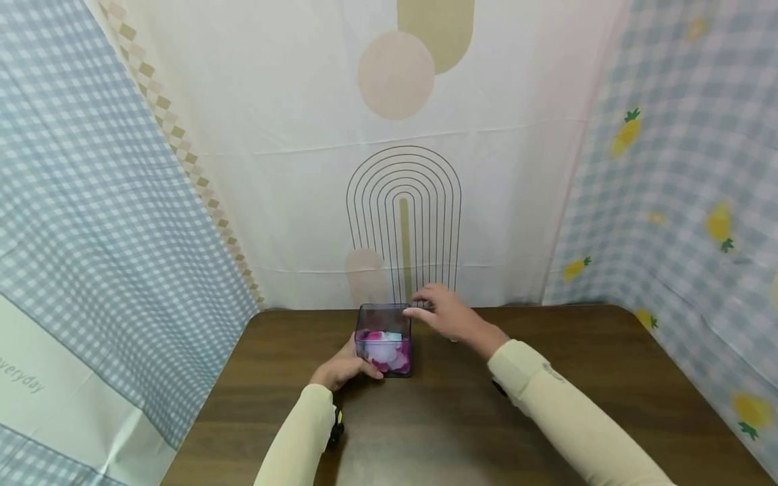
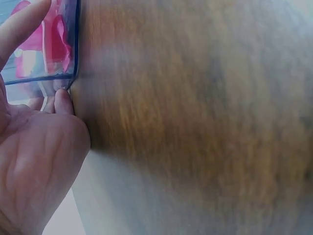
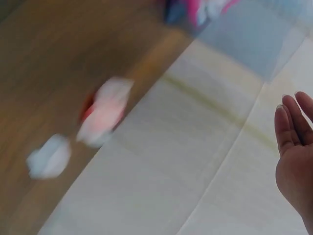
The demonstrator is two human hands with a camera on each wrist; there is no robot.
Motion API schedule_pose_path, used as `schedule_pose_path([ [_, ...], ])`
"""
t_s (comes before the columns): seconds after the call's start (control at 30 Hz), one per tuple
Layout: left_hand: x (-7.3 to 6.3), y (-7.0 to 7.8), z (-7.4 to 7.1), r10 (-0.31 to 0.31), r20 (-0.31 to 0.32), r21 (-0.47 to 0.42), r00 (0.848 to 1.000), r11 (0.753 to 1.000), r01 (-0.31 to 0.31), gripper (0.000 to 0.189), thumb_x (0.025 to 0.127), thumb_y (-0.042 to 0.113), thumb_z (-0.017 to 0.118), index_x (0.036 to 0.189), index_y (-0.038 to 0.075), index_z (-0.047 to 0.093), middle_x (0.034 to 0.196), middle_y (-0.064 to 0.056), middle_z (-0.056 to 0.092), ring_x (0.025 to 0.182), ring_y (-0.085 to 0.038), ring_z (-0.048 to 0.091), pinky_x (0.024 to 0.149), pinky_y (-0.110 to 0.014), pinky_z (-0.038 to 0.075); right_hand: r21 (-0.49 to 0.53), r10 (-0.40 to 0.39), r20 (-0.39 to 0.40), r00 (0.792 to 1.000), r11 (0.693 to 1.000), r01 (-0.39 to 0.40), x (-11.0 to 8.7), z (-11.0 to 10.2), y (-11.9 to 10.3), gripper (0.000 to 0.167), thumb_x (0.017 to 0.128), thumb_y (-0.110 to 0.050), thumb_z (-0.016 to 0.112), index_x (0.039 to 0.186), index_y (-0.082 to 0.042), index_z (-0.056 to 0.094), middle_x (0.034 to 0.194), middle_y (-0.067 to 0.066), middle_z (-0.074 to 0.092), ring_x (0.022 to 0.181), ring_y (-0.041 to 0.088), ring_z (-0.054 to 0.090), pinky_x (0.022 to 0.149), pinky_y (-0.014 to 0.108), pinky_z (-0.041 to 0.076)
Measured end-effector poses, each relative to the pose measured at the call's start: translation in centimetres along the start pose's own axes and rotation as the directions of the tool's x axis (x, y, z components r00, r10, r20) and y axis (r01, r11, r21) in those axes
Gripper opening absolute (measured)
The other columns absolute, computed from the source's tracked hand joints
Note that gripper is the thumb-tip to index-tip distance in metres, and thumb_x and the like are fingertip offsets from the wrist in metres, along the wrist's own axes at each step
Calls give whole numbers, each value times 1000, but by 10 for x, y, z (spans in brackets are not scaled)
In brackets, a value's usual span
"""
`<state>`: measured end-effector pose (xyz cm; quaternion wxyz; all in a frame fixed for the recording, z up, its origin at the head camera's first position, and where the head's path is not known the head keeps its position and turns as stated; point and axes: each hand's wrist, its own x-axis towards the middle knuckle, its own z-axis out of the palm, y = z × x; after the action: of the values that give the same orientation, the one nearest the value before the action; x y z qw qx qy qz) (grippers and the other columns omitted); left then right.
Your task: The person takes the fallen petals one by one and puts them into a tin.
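Note:
A clear box (image 1: 383, 318) with dark-tinted edges stands on the table. In its lower part lie pink, magenta and white pieces (image 1: 384, 352), whose kind I cannot make out. My left hand (image 1: 342, 368) grips the box at its left side, thumb across the near face and the other fingers round the side and partly hidden. Beside the box's upper right rim hovers my right hand (image 1: 446, 314), its fingers loosely extended and holding nothing. The right wrist view, blurred, shows a crumpled pink-and-white piece with red (image 3: 105, 112) and a smaller whitish piece (image 3: 50, 156) on the table.
The brown wooden table (image 1: 486, 418) ends at a pale printed cloth (image 1: 292, 223) hanging behind it. Checked cloths hang on the left (image 1: 91, 169) and the right (image 1: 668, 202).

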<state>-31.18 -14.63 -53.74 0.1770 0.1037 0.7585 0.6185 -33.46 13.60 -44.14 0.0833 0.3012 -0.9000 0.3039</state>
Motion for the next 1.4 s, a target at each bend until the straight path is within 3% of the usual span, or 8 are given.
schedule_pose_path([
  [0.13,1,-1,3,-16,-36,-2,999,1000,16,116,65,-14,88,159,9,25,145,-19,58,124,-25,59,118,-45,43,-32,1,-64,998,999,-3,-33,-21,35,35,101,-36,74,119,-6,76,112,10,74,104,28,69,92,49,57],
  [0.3,1,-3,3,-26,-57,-4,998,1000,25,118,64,-13,89,160,10,25,149,-18,54,131,-28,54,127,-56,33,-111,100,-83,991,988,-109,-77,-36,82,29,100,-31,76,116,-7,77,108,7,75,98,23,69,87,48,57],
  [0.53,-3,-4,4,-11,-23,5,1000,1000,11,110,65,-12,89,155,10,31,146,-17,58,128,-26,57,125,-54,36,-149,187,-62,980,970,-194,-112,-51,108,22,99,-17,76,116,-3,77,106,9,76,92,22,69,81,45,58],
  [0.73,-4,-5,4,10,-30,14,999,1000,-10,106,66,-12,89,154,8,34,145,-17,59,127,-25,57,122,-50,41,-142,212,-37,977,966,-215,-123,-51,115,22,100,-16,75,118,-4,76,107,7,76,94,21,69,81,44,58],
  [1.1,-4,-5,6,-41,-61,-14,997,999,40,114,65,-12,89,158,8,26,151,-20,52,133,-30,53,128,-59,31,-174,182,-6,983,968,-180,-125,-39,118,17,97,-11,76,112,-3,77,100,4,74,91,19,68,79,42,58],
  [1.4,-1,0,2,-6,-29,5,1000,1000,7,117,65,-15,88,159,9,24,150,-20,54,130,-27,57,121,-50,44,-158,192,-12,981,969,-192,-117,-44,114,22,98,-10,75,118,-1,76,109,11,76,99,29,72,84,50,60],
])
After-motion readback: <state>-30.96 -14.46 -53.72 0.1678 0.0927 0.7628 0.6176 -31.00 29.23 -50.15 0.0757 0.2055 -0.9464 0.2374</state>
